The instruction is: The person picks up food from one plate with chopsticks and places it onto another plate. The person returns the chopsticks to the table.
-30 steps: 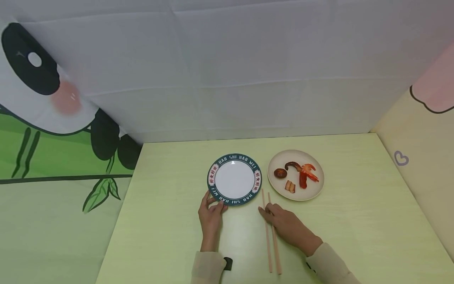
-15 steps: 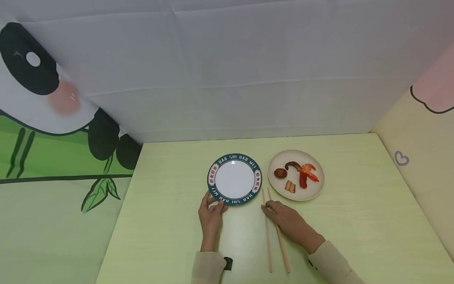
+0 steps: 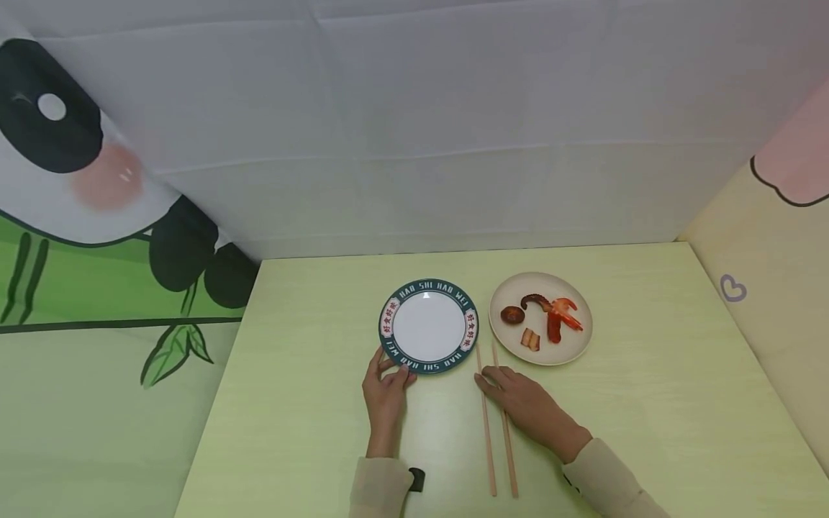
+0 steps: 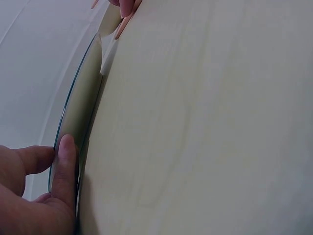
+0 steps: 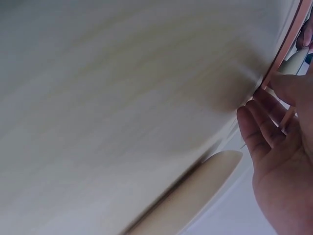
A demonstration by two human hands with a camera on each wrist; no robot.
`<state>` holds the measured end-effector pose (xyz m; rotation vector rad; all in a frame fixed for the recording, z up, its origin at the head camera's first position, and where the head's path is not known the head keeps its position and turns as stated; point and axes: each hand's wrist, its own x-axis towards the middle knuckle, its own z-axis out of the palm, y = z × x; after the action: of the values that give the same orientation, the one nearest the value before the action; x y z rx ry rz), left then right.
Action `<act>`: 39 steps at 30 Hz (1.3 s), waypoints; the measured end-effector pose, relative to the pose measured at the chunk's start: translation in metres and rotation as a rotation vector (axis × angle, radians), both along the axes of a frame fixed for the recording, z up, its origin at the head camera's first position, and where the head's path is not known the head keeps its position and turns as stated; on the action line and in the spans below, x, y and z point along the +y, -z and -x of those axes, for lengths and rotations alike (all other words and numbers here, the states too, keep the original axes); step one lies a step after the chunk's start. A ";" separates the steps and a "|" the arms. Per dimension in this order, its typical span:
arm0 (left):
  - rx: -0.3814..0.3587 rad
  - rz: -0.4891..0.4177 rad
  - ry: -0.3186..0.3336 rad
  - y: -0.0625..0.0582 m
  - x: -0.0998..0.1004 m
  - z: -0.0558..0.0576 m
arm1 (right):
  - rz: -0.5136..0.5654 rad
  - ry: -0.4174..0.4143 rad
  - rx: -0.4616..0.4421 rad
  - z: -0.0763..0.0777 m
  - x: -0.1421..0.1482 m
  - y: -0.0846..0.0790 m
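A round plate [image 3: 427, 327] with a dark green lettered rim lies on the table. At its lower-left rim my left hand [image 3: 386, 396] holds the edge between thumb and fingers; the left wrist view shows the fingers on the plate's side [image 4: 83, 103]. My right hand [image 3: 527, 406] grips a pair of wooden chopsticks [image 3: 488, 453] near their far ends. In the right wrist view the thumb and a fingertip meet at one chopstick [image 5: 288, 39], and the other passes behind the fingers. The exact grip on each is partly hidden.
A beige plate [image 3: 573, 351] stands at the right, beyond the chopsticks. On it are a mushroom [image 3: 512, 315], a tentacle-like piece [image 3: 535, 301], red pieces [image 3: 563, 316] and a browned chunk [image 3: 530, 339]. White cloth [image 3: 421, 194] rises behind the table; printed panels flank it.
The right chopstick's near end swings right, then partway back left. My right hand shifts slightly, its fingers changing position on the chopsticks. The left hand and both plates stay put.
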<state>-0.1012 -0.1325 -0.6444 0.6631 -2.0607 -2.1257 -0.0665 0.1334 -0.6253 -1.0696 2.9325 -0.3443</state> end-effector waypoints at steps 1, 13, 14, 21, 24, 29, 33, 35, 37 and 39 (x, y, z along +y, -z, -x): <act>0.002 0.001 0.000 0.000 0.000 0.000 | -0.006 0.001 -0.004 0.000 0.000 0.000; -0.012 0.005 -0.005 -0.004 0.001 -0.001 | -0.034 -0.007 0.008 0.000 -0.001 0.003; -0.010 0.005 -0.004 -0.004 0.001 -0.001 | -0.038 -0.008 0.010 0.000 -0.001 0.003; 0.002 0.007 -0.003 -0.006 0.001 -0.002 | -0.036 -0.010 0.018 -0.001 -0.001 0.002; 0.009 -0.004 0.001 -0.005 0.001 -0.001 | -0.035 -0.006 0.019 -0.002 -0.001 0.002; 0.018 -0.009 0.004 -0.005 0.001 -0.002 | -0.012 -0.001 0.022 -0.004 0.000 0.001; 0.020 -0.007 0.000 -0.005 0.001 -0.002 | 0.021 0.000 0.023 -0.006 0.001 -0.001; 0.018 -0.008 -0.004 -0.006 0.001 -0.003 | 0.030 0.005 0.004 -0.007 0.002 -0.002; 0.017 -0.011 -0.006 -0.006 0.001 -0.003 | 0.037 0.009 -0.015 -0.008 0.002 -0.004; 0.018 -0.010 -0.006 -0.007 0.001 -0.003 | 0.043 0.015 -0.032 -0.010 0.002 -0.006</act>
<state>-0.0978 -0.1313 -0.6370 0.6484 -2.0377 -2.1315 -0.0569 0.1355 -0.6196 -1.0372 2.9190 -0.4224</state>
